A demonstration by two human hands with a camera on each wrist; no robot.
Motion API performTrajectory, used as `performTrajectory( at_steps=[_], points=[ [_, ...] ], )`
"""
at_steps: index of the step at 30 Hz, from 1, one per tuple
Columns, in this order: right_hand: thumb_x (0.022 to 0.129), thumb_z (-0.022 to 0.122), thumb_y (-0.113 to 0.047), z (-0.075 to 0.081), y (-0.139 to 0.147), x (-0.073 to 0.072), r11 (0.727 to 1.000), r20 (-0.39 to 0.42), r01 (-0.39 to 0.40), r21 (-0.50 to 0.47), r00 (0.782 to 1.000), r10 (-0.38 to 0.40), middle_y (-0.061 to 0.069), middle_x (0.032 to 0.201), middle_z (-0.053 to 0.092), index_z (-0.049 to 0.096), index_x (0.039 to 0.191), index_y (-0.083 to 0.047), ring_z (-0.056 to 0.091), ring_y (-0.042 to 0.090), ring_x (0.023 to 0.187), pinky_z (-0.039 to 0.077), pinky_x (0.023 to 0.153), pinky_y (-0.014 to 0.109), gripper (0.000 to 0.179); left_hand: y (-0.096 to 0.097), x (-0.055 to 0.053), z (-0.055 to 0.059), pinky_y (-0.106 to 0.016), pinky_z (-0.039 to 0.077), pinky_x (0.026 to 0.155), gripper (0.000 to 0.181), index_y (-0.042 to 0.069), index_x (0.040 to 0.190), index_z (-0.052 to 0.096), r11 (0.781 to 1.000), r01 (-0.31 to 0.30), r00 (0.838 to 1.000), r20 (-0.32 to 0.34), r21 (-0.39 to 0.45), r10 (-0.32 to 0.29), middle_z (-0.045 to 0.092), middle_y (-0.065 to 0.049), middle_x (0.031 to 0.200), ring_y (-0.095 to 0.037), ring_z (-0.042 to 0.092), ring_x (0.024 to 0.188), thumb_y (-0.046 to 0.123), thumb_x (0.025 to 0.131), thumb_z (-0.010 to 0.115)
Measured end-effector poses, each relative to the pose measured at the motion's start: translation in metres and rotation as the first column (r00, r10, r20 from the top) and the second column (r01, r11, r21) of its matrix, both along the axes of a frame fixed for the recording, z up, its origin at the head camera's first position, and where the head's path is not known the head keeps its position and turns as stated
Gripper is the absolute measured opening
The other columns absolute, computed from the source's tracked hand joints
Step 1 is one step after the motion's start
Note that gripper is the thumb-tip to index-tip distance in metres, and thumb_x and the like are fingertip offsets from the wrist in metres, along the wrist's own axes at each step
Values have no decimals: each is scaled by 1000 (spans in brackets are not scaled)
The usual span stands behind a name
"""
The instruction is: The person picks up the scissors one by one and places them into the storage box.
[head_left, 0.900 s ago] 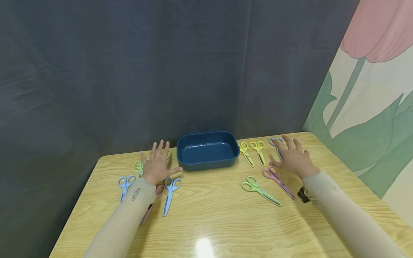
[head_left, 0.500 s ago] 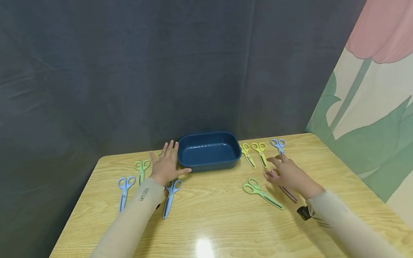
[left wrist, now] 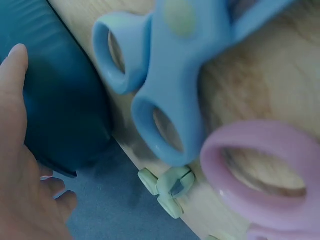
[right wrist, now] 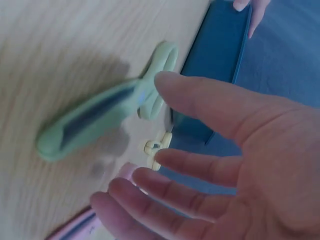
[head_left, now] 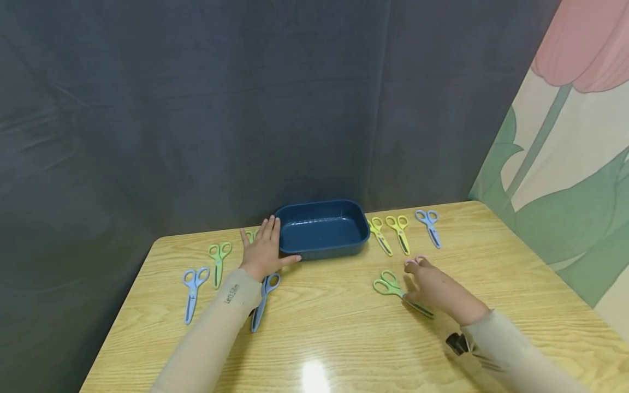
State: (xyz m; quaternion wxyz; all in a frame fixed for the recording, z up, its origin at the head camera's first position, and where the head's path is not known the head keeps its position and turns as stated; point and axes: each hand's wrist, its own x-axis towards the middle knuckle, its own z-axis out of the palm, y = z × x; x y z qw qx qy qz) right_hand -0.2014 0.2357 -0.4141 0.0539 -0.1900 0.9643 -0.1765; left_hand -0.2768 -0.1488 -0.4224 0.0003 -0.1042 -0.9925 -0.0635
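Observation:
My left hand [head_left: 262, 255] lies with straight fingers against the left end of a dark blue tray [head_left: 331, 252], thumb pointing along its front wall. Below that hand, blue scissors [head_left: 260, 303] are partly covered by the sleeve; in the left wrist view pink scissors [left wrist: 235, 200] lie beside them. My right hand [head_left: 437, 289] hovers low over the table, its thumb close to the green scissors [head_left: 395, 290] and its fingertips over pink scissors [right wrist: 75, 225], whose blades it hides in the head view. The right wrist view shows the fingers spread and nothing held.
Two yellow scissors [head_left: 401, 234] lie right of the tray, with blue scissors [head_left: 429, 226] farther right. At the left are green scissors [head_left: 218, 265] and blue scissors [head_left: 192, 295]. Another green pair [head_left: 250, 236] shows behind my left hand. A dark curtain [head_left: 196, 120] hangs behind the wooden table [head_left: 334, 316].
My left hand has moved right, up to the tray's left end. My right hand has come back and down from the far blue scissors to the green and pink ones.

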Motion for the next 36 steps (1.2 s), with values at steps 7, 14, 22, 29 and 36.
performTrajectory(
  at_steps=[7, 14, 22, 29, 36],
  points=[
    [75, 89, -14, -7, -6, 4, 1000, 21, -16, -22, 1000, 17, 6, 84, 54, 58, 93, 1, 48, 17, 73, 46, 67, 33, 39, -1, -3, -6, -73, -7, 114, 115, 5, 163, 5, 1000, -9, 1000, 8, 1, 9, 4, -13, 170, -30, 10, 156, 76, 88, 56],
    [75, 88, -7, -13, -7, 5, 999, -5, -32, -8, 999, 32, 0, 79, 55, 59, 84, -3, 47, 14, 73, 47, 67, 33, 31, 1, -6, -12, -72, 1, 116, 117, 5, 162, 5, 1000, -3, 1000, -7, -29, 3, 6, -12, 169, -28, 14, 155, 81, 86, 51],
    [76, 80, 2, -15, -10, 5, 1000, -22, -26, -15, 999, 26, -2, 72, 55, 58, 79, -5, 47, 11, 67, 46, 62, 29, 23, 0, -5, -13, -65, 4, 119, 116, 4, 162, 5, 1000, 7, 1000, -12, 3, -7, 6, -14, 169, -28, 8, 156, 78, 87, 54],
    [74, 78, 4, -16, -10, 6, 999, -25, -37, -34, 999, 36, -3, 70, 51, 55, 76, -7, 43, 10, 65, 41, 59, 26, 25, 0, -6, -14, -62, 7, 121, 115, 4, 162, 5, 1000, 10, 1000, -11, 2, -10, 5, -14, 169, -27, 4, 156, 77, 88, 54],
    [69, 76, 3, -20, -10, 4, 997, -58, -57, -57, 997, 54, -4, 67, 48, 53, 74, -8, 40, 10, 63, 38, 57, 25, 27, 1, -6, -11, -60, 8, 122, 115, 3, 162, 7, 1000, 14, 1000, -13, 8, -14, 5, -14, 169, -27, 4, 156, 76, 88, 55]
  ],
)
